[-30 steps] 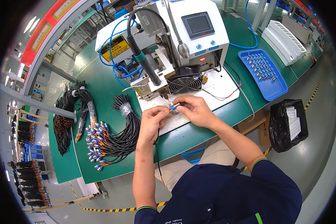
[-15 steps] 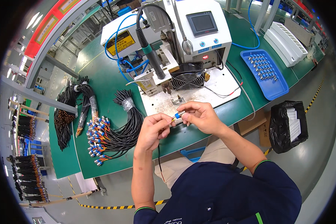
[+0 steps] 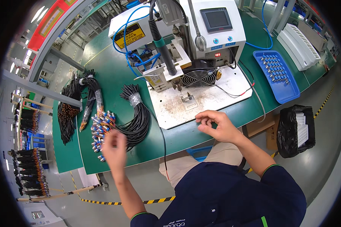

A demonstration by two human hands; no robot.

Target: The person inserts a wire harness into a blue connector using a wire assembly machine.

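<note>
Over the bundle of finished-looking black cables (image 3: 138,125), my left hand (image 3: 114,147) is beside its blue-and-silver connector ends (image 3: 99,132). Motion smears the fingers, so whether they hold anything cannot be told. My right hand (image 3: 218,125) hovers at the front edge of the machine's white base plate (image 3: 170,113), fingers loosely bent, thumb apart, nothing visible in it. Behind it stands the white bench machine with a soldering iron (image 3: 163,49) pointing down towards a small metal fixture (image 3: 187,99). A single black cable (image 3: 163,142) runs down over the bench edge.
A blue tray (image 3: 278,85) of small metal connectors lies on the right, near white slotted trays (image 3: 299,47). More black cable bundles (image 3: 70,109) lie at far left. A black-lined bin (image 3: 295,132) stands below the bench's right side. A fan (image 3: 199,78) sits on the base plate.
Both hands held a blue-and-silver connector together before. They have parted: my left hand moved left to the cable bundle, while my right stays near the plate without the connector. The view shifted slightly.
</note>
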